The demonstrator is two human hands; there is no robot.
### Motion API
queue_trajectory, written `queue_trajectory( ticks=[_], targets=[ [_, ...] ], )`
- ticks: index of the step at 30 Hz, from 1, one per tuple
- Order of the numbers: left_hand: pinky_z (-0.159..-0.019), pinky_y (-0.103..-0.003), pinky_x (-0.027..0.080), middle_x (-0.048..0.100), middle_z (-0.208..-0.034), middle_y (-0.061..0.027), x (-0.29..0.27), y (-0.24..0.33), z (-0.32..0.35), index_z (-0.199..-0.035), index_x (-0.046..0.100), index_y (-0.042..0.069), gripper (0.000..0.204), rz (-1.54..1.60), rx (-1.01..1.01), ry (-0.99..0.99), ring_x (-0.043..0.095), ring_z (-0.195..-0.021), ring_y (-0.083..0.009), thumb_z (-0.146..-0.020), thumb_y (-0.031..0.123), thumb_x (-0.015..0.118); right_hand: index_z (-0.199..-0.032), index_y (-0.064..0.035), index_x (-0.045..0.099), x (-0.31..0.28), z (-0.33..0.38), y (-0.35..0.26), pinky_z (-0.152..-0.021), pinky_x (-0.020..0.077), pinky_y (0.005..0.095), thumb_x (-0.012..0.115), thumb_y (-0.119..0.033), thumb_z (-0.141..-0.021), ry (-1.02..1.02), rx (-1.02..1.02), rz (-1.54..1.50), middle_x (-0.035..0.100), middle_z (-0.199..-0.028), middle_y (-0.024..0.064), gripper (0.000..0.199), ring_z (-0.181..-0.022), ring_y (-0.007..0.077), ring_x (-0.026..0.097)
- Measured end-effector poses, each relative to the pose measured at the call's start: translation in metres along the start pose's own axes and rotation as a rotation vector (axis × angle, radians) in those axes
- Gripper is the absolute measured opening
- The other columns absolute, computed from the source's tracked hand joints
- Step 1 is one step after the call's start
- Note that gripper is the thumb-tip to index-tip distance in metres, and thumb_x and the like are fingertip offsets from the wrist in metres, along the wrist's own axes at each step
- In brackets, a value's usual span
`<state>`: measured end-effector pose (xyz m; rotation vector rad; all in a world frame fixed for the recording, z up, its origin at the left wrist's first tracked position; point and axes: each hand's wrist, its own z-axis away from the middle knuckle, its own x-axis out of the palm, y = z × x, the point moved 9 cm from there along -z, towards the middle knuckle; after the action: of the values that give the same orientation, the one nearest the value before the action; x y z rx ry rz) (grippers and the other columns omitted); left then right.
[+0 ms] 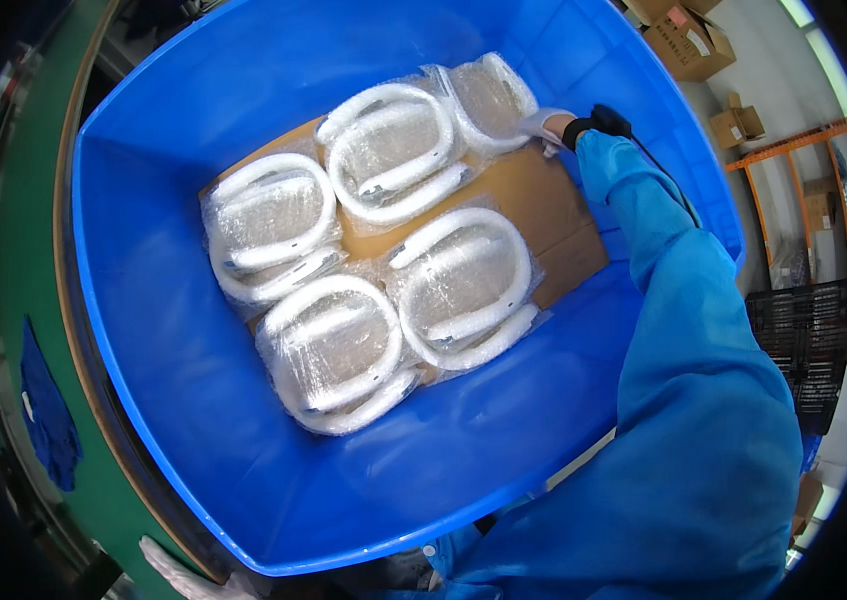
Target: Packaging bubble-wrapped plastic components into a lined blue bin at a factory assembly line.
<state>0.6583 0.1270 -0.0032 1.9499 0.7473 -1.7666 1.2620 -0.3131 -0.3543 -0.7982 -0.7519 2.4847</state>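
Note:
Inside a large blue bin point(153, 300), several loops of thick white tube, each in a clear bubble-wrap bag, lie flat on a brown cardboard sheet point(553, 215). My right hand point(546, 126), in a thin whitish glove, reaches to the far right and grips the edge of the bagged white tube point(488, 105) there; its fingers are partly hidden. Nearer lie other bagged tubes, such as one at the right point(468, 285) and one at the front point(333, 350). My left hand point(188, 575), in a pale glove, rests with fingers stretched by the green table's edge, holding nothing.
The bin's walls rise around the bags. Along the left runs a green-topped table point(73, 250) with a dark blue cloth or glove point(48, 410) on it. Beyond the bin's right side are cardboard boxes point(688, 45), orange shelving point(793, 140) and a stack of black crates point(803, 340).

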Motion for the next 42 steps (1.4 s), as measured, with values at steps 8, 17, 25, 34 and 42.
queue_trajectory(
  ticks=[8, 17, 25, 34, 42],
  targets=[
    [-0.109, -0.047, 0.031, 0.044, -0.139, -0.025, -0.004, -0.008, 0.0, -0.139, 0.039, -0.002, 0.076, 0.086, 0.006, 0.048, 0.042, -0.128, -0.0403, -0.071, 0.005, 0.072, -0.122, 0.0062, 0.053, 0.013, 0.045, -0.072, -0.098, 0.0398, 0.0452, 0.058, -0.056, -0.083, 0.954, -0.252, 0.963, 0.055, -0.118, 0.0287, 0.074, -0.111, 0.0363, 0.053],
    [-0.106, -0.046, 0.033, 0.046, -0.137, -0.022, 0.024, -0.028, -0.002, -0.139, 0.042, 0.002, 0.075, 0.197, 0.001, 0.102, 0.041, -0.128, -0.0401, -0.069, 0.003, 0.07, -0.096, -0.0022, 0.063, 0.079, 0.108, -0.217, -0.075, 0.0523, 0.044, 0.047, -0.02, -0.089, 1.052, -0.346, 1.088, 0.067, -0.093, 0.0154, 0.025, -0.085, 0.0348, 0.065],
    [-0.107, -0.053, 0.028, 0.043, -0.138, -0.0218, 0.01, -0.083, 0.042, -0.128, 0.05, 0.002, 0.067, 0.286, -0.195, 0.299, 0.038, -0.13, -0.0394, -0.067, 0.023, 0.064, -0.1, -0.0015, 0.059, 0.471, 0.404, -0.492, -0.076, 0.0518, 0.041, 0.055, -0.017, -0.087, 0.281, -1.726, 0.449, 0.064, -0.092, 0.018, 0.02, -0.085, 0.0364, 0.063],
    [-0.07, -0.036, 0.051, 0.065, -0.078, -0.0101, -0.006, -0.336, 0.303, -0.078, 0.067, 0.009, 0.009, 0.365, -0.799, 0.636, 0.064, -0.074, -0.0284, -0.076, 0.014, 0.06, -0.078, -0.0081, 0.054, 0.816, 0.582, -0.442, -0.055, 0.0517, 0.0413, 0.051, -0.015, -0.082, 0.158, -2.013, 0.453, 0.061, -0.069, 0.0102, 0.009, -0.061, 0.0284, 0.063],
    [-0.083, -0.042, 0.05, 0.055, -0.11, -0.021, -0.086, -0.531, 0.681, -0.107, 0.062, 0.006, 0.04, -0.208, -1.826, 1.059, 0.06, -0.093, -0.0337, -0.075, 0.03, 0.067, -0.076, -0.0108, 0.05, 0.917, 0.711, -0.358, -0.046, 0.0416, 0.037, 0.054, -0.019, -0.082, 0.03, -2.173, 0.651, 0.051, -0.064, 0.0049, 0.011, -0.056, 0.0214, 0.056]
  ],
)
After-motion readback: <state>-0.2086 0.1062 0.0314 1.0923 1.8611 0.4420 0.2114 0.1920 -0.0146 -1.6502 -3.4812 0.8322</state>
